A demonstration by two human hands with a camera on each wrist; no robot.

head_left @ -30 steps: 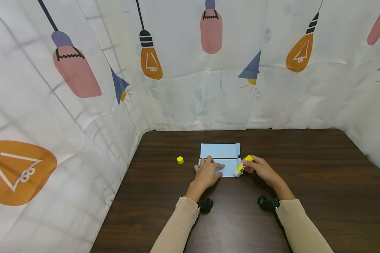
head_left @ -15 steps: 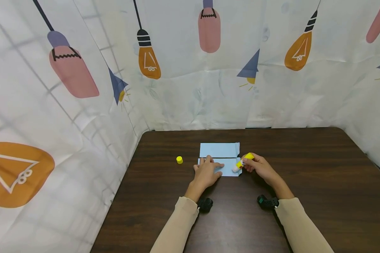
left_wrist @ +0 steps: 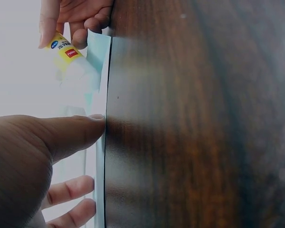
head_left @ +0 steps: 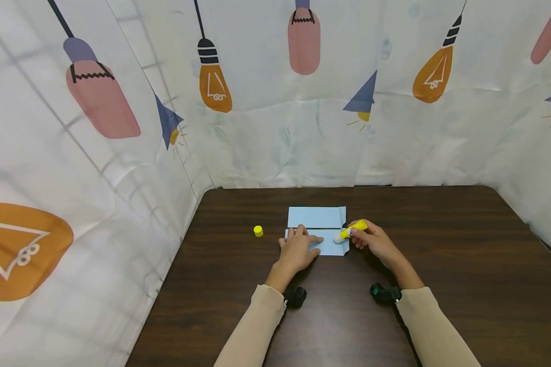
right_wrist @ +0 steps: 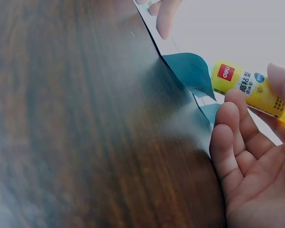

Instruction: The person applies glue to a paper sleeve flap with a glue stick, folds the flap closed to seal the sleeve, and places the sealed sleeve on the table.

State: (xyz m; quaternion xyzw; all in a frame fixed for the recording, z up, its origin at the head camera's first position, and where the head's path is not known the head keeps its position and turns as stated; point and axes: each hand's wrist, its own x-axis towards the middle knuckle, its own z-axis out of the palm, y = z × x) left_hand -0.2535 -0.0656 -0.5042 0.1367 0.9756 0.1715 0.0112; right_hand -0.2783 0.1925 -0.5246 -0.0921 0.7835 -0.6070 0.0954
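My right hand (head_left: 377, 245) pinches a yellow glue stick (right_wrist: 249, 90) between thumb and fingers. Its uncapped white end points down and left, at the right part of a light blue paper piece (head_left: 332, 248); whether it touches cannot be told. Spread over the left part of that paper, my left hand (head_left: 296, 253) presses it to the table with fairly straight fingers. In the right wrist view, a curled flap (right_wrist: 190, 71) rises from the paper's right end beside the glue stick. A second light blue paper piece (head_left: 317, 217) lies just behind the first.
The yellow glue cap (head_left: 258, 231) stands on the dark wooden table (head_left: 441, 244), left of the papers. Patterned cloth (head_left: 266, 142) hangs behind the table and along its left side. Black wrist cameras (head_left: 296, 297) are strapped at both sleeves.
The glue stick's white end has moved up and a little left along the paper's right part, and the stick lies flatter. My left hand stays pressed on the paper.
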